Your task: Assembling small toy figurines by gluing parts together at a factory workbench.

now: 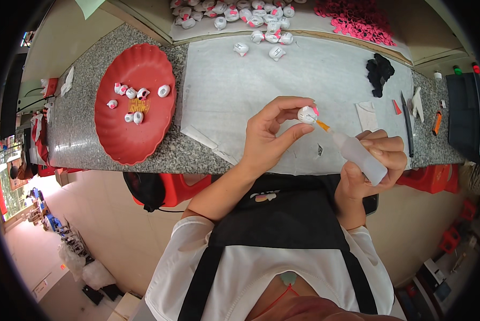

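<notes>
Between the thumb and fingers of my left hand [272, 131] is a small white figurine head [307, 115] with dark markings and a pink bit at its edge. My right hand [376, 158] grips a translucent squeeze bottle [360, 158], tilted up to the left. Its orange nozzle tip [323, 126] meets or nearly meets the lower right of the head; I cannot tell if they touch. Both hands are over a white sheet [224, 91] on the worktop. Two similar heads, a left one [241, 49] and a right one [277, 53], lie beyond my hands.
A red scalloped tray [136, 61] with several white heads stands at left on the speckled counter [178, 142]. On the back shelf are a pile of heads [232, 13] and pink pieces [357, 21]. At right lie a black cloth [379, 74], a dark slim tool [408, 123] and an orange cutter [437, 123].
</notes>
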The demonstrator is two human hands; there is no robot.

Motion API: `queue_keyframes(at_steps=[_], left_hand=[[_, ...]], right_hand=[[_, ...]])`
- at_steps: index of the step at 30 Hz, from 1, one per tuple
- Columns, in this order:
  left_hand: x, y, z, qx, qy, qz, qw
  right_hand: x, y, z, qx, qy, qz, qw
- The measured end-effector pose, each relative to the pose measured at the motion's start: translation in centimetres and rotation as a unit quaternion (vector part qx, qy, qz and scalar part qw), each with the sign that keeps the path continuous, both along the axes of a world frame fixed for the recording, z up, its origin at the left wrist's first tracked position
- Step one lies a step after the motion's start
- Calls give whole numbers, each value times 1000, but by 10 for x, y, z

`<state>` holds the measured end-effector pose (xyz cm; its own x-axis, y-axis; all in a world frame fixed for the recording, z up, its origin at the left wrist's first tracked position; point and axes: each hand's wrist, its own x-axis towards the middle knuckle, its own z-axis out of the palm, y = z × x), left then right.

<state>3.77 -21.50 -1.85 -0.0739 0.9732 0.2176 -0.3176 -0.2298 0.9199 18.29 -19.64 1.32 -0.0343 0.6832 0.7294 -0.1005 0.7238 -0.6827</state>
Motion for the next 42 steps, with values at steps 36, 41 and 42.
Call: queue_keyframes(at_steps=[36,41,42], left_hand=[[-12,2,5,-69,-162,29,984],[-13,0,3,-68,-157,29,985],[-13,0,4,-71,-169,25,983]], right_hand=[[4,171,-29,-33,-482,-135,865],[2,170,-32,2,-509,-146,848],[6,170,-33,3,-495,-138,858]])
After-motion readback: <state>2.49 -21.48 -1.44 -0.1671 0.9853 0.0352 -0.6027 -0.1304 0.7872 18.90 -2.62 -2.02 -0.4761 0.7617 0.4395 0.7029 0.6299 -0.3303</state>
